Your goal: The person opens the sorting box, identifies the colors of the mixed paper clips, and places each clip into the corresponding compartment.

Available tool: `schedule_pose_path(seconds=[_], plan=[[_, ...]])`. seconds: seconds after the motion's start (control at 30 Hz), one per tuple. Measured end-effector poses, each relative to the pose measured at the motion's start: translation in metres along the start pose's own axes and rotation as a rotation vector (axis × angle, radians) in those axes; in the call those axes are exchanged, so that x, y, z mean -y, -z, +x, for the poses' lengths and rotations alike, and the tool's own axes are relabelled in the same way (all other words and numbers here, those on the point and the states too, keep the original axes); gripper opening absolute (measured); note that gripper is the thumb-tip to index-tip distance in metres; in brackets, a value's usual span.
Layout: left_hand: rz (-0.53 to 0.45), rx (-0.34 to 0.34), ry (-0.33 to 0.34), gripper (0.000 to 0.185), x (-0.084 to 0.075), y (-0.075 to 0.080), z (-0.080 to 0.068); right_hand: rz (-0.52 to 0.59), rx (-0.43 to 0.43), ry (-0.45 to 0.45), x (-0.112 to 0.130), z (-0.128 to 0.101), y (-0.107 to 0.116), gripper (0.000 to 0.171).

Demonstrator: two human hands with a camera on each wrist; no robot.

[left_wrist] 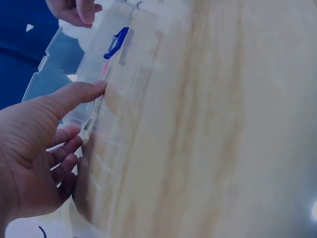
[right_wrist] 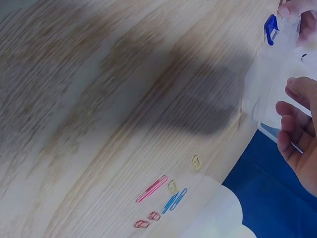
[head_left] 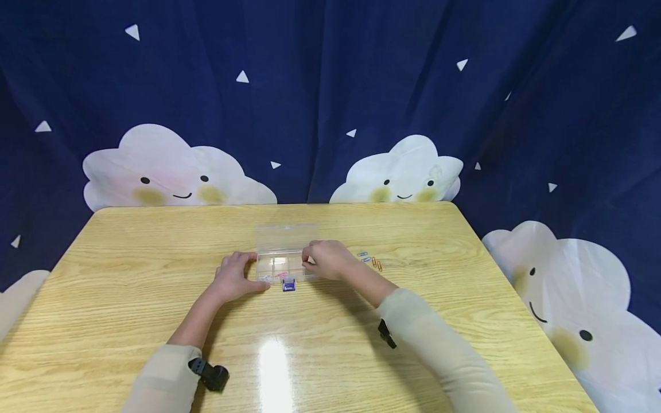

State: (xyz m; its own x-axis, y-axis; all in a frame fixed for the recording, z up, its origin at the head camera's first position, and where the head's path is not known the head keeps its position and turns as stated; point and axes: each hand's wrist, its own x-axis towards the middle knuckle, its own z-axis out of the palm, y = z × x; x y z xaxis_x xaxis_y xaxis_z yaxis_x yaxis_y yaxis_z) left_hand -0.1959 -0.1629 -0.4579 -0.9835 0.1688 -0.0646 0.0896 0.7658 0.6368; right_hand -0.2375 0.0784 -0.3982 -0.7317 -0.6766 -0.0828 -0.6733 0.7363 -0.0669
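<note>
Head view shows a clear compartment box mid-worktop, lid up. Left hand steadies its left end with relaxed fingers; right hand curls at its right edge, grip unclear. Paper clips lie nearby.

Compartment box: on the table, centre, lid open and lying behind it. Left hand at its left end, right hand at its right end. Clasp at front edge. Paper clips: loose on table, right of right hand.
</note>
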Motion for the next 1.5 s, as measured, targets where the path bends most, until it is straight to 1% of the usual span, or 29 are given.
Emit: schedule_pose_path(seconds=[0.17, 0.33, 0.67, 0.9, 1.1, 1.37, 1.5], plan=[[0.002, 0.002, 0.003, 0.08, 0.002, 0.001, 0.0, 0.021, -0.019, -0.004, -0.005, -0.002, -0.001, 0.015], [0.005, 0.002, 0.002, 0.079, 0.002, 0.001, 0.0, 0.015, -0.041, -0.009, -0.009, -0.006, -0.002, 0.013], [0.009, 0.004, 0.005, 0.08, 0.0, 0.0, 0.001, 0.004, -0.064, -0.021, -0.021, -0.024, 0.001, 0.013], [0.003, 0.005, 0.013, 0.08, 0.001, -0.001, 0.002, 0.009, -0.065, -0.019, -0.032, -0.037, 0.001, 0.013], [-0.008, 0.012, 0.015, 0.08, 0.0, -0.001, 0.001, 0.024, -0.065, -0.048, -0.042, -0.047, 0.001, 0.015], [-0.001, 0.01, 0.021, 0.081, -0.002, 0.001, 0.0, 0.007, -0.074, -0.063, -0.054, -0.058, -0.005, 0.014], [0.004, -0.003, 0.014, 0.079, -0.002, 0.0, 0.0, 0.019, -0.064, -0.073, -0.058, -0.063, -0.007, 0.013]])
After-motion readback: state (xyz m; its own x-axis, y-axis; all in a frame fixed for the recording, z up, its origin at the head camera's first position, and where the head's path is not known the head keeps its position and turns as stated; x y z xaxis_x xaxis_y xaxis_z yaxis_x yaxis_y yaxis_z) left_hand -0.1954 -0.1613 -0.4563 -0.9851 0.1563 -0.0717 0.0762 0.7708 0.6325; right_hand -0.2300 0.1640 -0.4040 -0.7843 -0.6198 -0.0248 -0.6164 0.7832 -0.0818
